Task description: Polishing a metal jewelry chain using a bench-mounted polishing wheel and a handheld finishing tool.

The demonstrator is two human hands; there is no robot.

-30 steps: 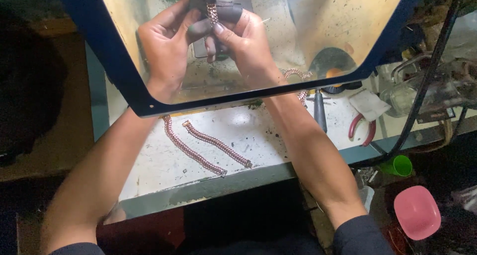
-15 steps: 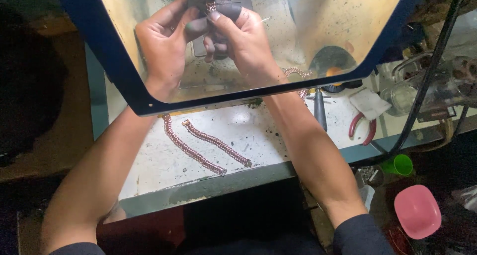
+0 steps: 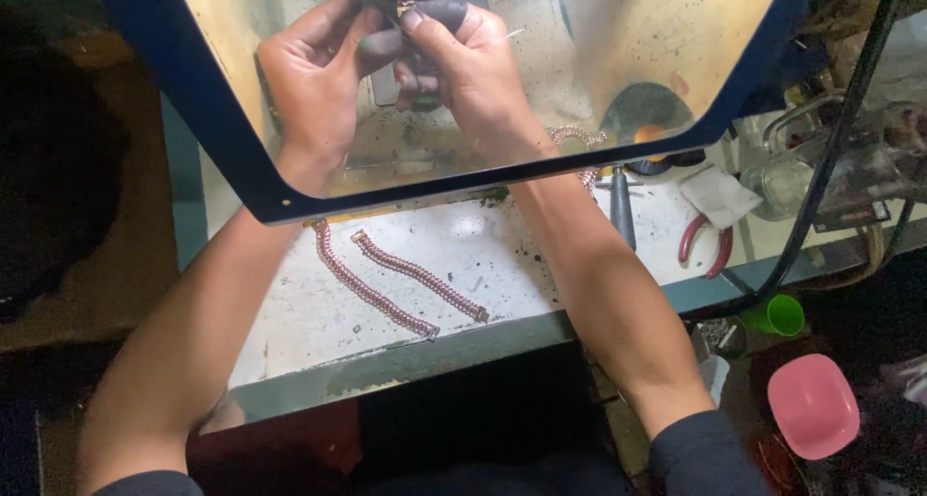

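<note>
Behind a clear shield with a dark blue frame (image 3: pixel 232 168), my left hand (image 3: pixel 314 81) and my right hand (image 3: pixel 468 71) meet near the top of the view. Both pinch one small metal piece (image 3: pixel 406 8) between their dark-stained fingertips; a bit of chain shows there, the remainder is hidden by my fingers. Two pink-gold chain bracelets (image 3: pixel 372 288) (image 3: pixel 420 276) lie side by side on the white bench top (image 3: pixel 319 322), below the shield and between my forearms.
Another bracelet (image 3: pixel 579 139) lies curled by my right wrist. A dark-handled tool (image 3: pixel 623 211) and red-handled pliers (image 3: pixel 710 245) rest at the right, near a white cloth (image 3: pixel 719 195). A green cup (image 3: pixel 777 314) and a pink bowl (image 3: pixel 813 404) sit lower right.
Both hands have crept slightly upward with the small piece, fingers shifting on it. The bracelets on the bench have not moved.
</note>
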